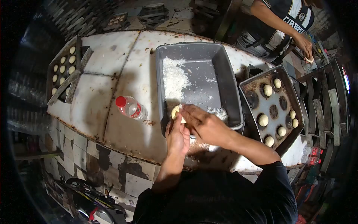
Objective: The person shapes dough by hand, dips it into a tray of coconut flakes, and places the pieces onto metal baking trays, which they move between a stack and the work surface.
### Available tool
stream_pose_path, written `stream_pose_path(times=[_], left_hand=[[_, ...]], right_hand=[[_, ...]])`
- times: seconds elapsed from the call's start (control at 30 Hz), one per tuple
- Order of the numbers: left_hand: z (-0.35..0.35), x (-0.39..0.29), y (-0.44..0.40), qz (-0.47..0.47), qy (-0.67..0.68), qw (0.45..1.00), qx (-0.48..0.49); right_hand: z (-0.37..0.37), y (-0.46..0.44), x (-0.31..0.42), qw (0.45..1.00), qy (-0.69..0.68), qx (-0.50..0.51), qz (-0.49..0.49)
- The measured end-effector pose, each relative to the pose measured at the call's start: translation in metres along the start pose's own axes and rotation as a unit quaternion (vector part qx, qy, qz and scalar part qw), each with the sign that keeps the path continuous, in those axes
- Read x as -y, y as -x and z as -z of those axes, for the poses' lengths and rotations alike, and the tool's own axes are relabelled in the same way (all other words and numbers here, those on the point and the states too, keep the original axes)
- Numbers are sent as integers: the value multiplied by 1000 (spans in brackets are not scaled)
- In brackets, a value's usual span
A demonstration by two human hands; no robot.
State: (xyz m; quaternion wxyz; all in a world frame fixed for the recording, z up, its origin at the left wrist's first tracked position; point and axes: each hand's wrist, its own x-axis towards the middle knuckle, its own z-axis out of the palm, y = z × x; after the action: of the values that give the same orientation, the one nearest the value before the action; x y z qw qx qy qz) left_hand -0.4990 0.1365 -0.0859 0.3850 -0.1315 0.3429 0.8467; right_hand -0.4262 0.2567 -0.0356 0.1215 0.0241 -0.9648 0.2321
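My left hand (178, 139) is closed around a pale yellow piece of dough (174, 112), holding it up over the near edge of a grey plastic tub (194, 47). My right hand (203, 126) meets it from the right, fingers bent and pinched against the dough; its fingertips are partly hidden. White crumbly shreds (174, 76) are heaped along the tub's left side, with a smaller scatter near its front right corner. To the right, a dark metal baking tray (273, 111) carries several round dough balls (263, 120).
A clear bottle with a red cap (131, 107) stands left of the tub on the white tiled table (99, 91). Another tray of dough balls (52, 80) sits at the far left. A co-worker's hand (304, 44) is at upper right, near stacked metal trays (323, 108).
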Motion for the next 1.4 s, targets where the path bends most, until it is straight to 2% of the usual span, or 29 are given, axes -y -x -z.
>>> stream_pose_path(times=[0.1,0.13,0.17,0.2,0.27,0.3,0.37,0.4,0.43,0.5,0.53,0.57,0.6,0.63,0.7,0.73,0.8,0.83,0.93,1.0,1.03,1.07,1.1,1.17,1.2,1.23,1.3,1.33,1.4], left_hand=[[-1,-2,7,4,-49,999,-22],[-3,3,12,-15,-33,999,-26],[-2,6,16,-34,-18,999,-28],[4,8,18,-37,-29,999,-23],[4,8,29,-50,-5,999,18],[3,8,34,-63,30,996,55],[-6,8,48,-73,13,995,68],[-11,11,56,-77,2,991,106],[-15,16,62,-80,-8,986,144],[-19,35,71,-97,-47,986,127],[-24,44,79,-200,-253,937,132],[-28,51,85,-292,-444,837,129],[-27,57,90,-423,-634,643,78],[-27,63,96,-423,-634,642,80],[-32,76,109,-525,-662,516,137],[-38,82,119,-526,-660,516,146],[-52,92,149,-401,-411,784,235],[-58,99,161,-306,-264,875,268],[-61,124,185,-256,-236,870,348],[-70,154,203,-227,-226,866,384],[-79,173,211,-283,-231,840,401],[-86,192,219,-339,-232,811,417],[-90,208,227,-371,-278,781,418],[-91,240,245,-397,-359,744,401],[-101,254,241,-535,-385,618,428],[-104,266,250,-531,-386,618,433],[-110,287,273,-587,-521,531,319],[-108,296,283,-553,-553,547,299],[-117,302,293,-543,-537,556,328]], right_hand=[[-3,17,17,996,75,36,42],[3,22,24,993,72,88,10],[6,26,23,994,69,79,5],[9,27,17,995,-81,54,-9],[15,41,10,944,-327,-24,-44],[15,47,13,941,-309,-118,-74],[3,57,15,858,-394,-206,-258],[1,59,13,771,-532,-188,-296],[-2,64,13,770,-534,-193,-293],[-5,72,13,670,-617,-218,-349],[-2,76,22,721,-546,-253,-343],[-2,84,26,825,-400,-299,-264],[16,89,42,876,-305,-301,-222],[38,94,59,915,-205,-299,-179],[51,111,66,911,-207,-317,-165],[58,121,66,915,-162,-349,-118],[77,148,67,906,-93,-412,-35],[90,167,67,910,-75,-408,2],[128,231,74,923,-132,-358,57],[157,279,78,919,-193,-338,-60],[167,302,77,910,-224,-327,-124],[165,322,71,847,-388,-315,-179],[176,346,69,835,-436,-231,-244],[178,384,67,774,-516,-263,-256],[178,400,68,769,-505,-321,-226],[180,413,72,767,-504,-325,-229],[183,434,76,877,-241,-411,-63],[183,443,76,876,-244,-411,-67],[177,457,77,891,-132,-425,-87]])
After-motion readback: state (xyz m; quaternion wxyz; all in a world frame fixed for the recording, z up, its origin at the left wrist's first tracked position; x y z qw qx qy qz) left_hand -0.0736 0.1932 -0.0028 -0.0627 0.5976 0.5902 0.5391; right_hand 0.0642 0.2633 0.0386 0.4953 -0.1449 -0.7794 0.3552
